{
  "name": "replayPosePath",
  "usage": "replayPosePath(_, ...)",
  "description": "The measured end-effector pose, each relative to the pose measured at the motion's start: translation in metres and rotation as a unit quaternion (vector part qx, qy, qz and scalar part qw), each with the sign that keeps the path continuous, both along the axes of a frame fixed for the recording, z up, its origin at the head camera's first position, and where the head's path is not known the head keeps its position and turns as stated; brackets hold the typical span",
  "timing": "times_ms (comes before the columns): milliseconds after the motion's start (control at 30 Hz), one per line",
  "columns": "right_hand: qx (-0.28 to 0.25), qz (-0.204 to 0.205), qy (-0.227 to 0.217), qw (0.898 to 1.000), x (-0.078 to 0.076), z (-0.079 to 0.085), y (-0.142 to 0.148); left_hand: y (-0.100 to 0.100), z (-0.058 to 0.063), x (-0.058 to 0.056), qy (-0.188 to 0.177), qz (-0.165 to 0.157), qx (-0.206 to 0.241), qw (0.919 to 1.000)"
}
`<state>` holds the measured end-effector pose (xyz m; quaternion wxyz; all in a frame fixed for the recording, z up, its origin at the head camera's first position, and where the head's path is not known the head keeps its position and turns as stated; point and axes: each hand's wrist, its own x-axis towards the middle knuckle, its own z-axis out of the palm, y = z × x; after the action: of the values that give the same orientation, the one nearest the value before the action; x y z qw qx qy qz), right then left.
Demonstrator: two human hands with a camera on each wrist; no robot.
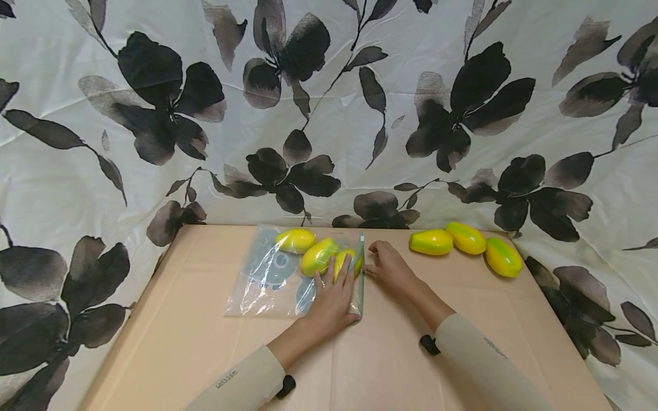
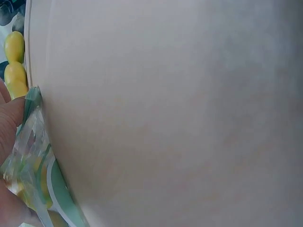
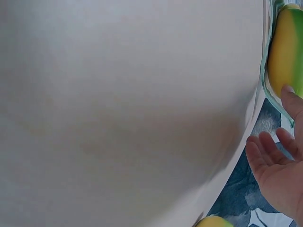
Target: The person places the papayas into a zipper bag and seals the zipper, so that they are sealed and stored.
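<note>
A clear zip bag (image 1: 241, 299) with blue-grey print lies flat on the cardboard, its green-edged mouth facing right. Three yellow-green mangoes are inside: one mango (image 1: 295, 241) at the top, another mango (image 1: 319, 257) beside it, and a third mango (image 1: 340, 262) close to the mouth. My left hand (image 1: 331, 299) rests on the bag with straight, spread fingers over that third mango. At the mouth, my right hand (image 1: 393, 268) has loosely bent fingers; the right wrist view shows its thumb against the mango (image 3: 284, 52) by the green edge.
Three more mangoes lie at the back right of the cardboard: a left mango (image 1: 430, 242), a middle mango (image 1: 465, 238) and a right mango (image 1: 504, 257). Behind the cardboard (image 1: 205, 359) hangs a white cloth (image 1: 360, 142) with dark flowers.
</note>
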<state>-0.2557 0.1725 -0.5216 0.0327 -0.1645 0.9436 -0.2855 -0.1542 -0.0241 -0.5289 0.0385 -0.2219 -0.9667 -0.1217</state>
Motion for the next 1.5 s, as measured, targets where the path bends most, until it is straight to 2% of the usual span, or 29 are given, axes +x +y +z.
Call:
replayPosePath(300, -0.029, -0.009, -0.008, 1.000, 0.014, 0.004, 0.017, -0.001, 0.001, 0.002, -0.002, 0.002, 0.000, 1.0000)
replayPosePath(667, -0.060, -0.037, -0.034, 0.997, 0.040, 0.022, 0.060, -0.002, 0.001, 0.005, 0.000, -0.001, 0.005, 1.0000)
replayPosePath(933, -0.035, -0.054, 0.010, 0.998, 0.053, 0.027, 0.101, -0.003, 0.001, 0.008, -0.010, -0.007, 0.015, 0.9998)
replayPosePath(1100, -0.028, -0.069, 0.051, 0.996, 0.053, 0.032, 0.130, -0.005, 0.001, 0.008, -0.015, -0.005, 0.019, 0.9997)
replayPosePath(1367, -0.030, -0.112, 0.141, 0.983, 0.052, 0.042, 0.182, -0.004, 0.003, 0.009, -0.018, -0.006, 0.015, 0.9997)
replayPosePath(1500, -0.016, -0.133, 0.159, 0.978, 0.047, 0.043, 0.205, -0.004, 0.002, 0.009, -0.012, -0.004, 0.005, 0.9999)
